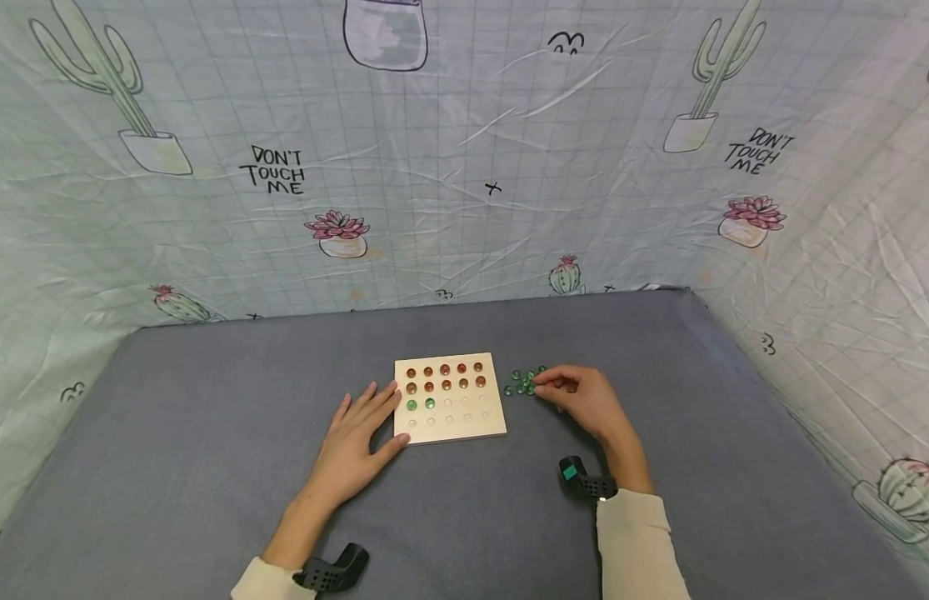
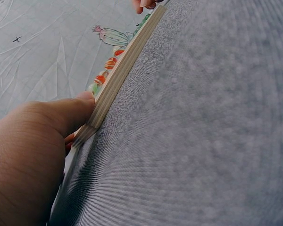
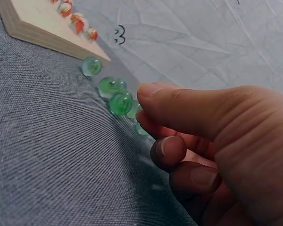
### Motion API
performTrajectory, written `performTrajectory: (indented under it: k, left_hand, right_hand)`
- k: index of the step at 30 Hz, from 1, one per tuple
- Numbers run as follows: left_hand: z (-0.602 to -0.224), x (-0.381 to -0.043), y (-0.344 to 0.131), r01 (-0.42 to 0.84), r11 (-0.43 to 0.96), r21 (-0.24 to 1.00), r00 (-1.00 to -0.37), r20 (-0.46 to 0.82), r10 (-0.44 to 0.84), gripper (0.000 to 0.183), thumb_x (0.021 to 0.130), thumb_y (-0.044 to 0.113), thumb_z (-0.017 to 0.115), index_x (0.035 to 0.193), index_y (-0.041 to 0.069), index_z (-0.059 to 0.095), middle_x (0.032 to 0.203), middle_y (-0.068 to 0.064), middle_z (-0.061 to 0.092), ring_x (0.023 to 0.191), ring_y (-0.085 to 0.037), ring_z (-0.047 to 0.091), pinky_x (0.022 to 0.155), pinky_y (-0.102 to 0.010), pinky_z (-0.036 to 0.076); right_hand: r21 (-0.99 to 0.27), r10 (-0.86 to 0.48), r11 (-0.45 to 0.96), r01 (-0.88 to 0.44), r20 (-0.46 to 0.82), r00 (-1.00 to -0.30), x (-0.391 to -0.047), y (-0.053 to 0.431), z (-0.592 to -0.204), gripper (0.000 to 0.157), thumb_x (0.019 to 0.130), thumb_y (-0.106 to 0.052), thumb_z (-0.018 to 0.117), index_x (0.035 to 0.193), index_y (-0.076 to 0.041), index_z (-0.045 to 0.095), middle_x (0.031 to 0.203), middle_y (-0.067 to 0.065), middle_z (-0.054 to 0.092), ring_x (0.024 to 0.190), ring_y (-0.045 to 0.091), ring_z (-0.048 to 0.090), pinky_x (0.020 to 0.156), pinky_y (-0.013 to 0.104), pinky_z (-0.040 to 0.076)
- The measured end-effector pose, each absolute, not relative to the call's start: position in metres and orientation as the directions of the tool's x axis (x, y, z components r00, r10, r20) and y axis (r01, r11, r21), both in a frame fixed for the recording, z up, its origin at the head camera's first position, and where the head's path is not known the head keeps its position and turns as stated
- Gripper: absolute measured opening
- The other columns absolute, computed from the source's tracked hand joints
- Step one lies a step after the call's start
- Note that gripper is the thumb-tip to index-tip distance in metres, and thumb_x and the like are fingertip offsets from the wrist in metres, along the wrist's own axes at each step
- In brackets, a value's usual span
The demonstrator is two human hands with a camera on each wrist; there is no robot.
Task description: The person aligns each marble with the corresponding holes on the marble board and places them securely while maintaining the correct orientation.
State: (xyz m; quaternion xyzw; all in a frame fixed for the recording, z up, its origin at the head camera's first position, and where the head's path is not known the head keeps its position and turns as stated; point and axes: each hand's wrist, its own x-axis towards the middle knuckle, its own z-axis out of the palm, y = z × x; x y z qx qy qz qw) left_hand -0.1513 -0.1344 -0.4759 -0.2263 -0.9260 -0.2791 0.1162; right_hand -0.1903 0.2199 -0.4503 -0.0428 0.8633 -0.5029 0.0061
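A pale wooden board (image 1: 449,398) with rows of round hollows lies flat on the table. Orange-red marbles (image 1: 445,370) fill its two far rows, and two green marbles (image 1: 422,404) sit at the left of the third row. My left hand (image 1: 353,446) rests at the board's left side, fingers extended along the edge and thumb at the near corner. Just right of the board is a cluster of loose green marbles (image 3: 114,89). My right hand (image 1: 584,398) reaches into it, thumb and index fingertips close together; I cannot tell whether a marble is between them.
A grey cloth covers the table (image 1: 209,433). Behind it and at both sides hangs a pale curtain (image 1: 449,167) printed with cacti and lettering. Each wrist wears a black strap device (image 1: 332,571).
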Motion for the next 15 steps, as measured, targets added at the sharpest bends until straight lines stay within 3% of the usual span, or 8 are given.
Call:
performTrajectory:
  k: [15]
  left_hand:
    - [-0.4741, -0.1543, -0.1357, 0.485, 0.738, 0.469, -0.870, 0.339, 0.357, 0.065, 0.087, 0.038, 0.069, 0.141, 0.007, 0.049, 0.147, -0.006, 0.042, 0.138, -0.033, 0.030, 0.114, -0.055, 0.011]
  right_hand:
    - [-0.779, -0.095, 0.613, -0.130, 0.091, -0.991, -0.1922, 0.2137, -0.4529, 0.014, 0.082, -0.017, 0.078, 0.096, -0.012, 0.076, 0.073, -0.003, 0.065, 0.058, 0.014, 0.057, 0.052, 0.027, 0.046]
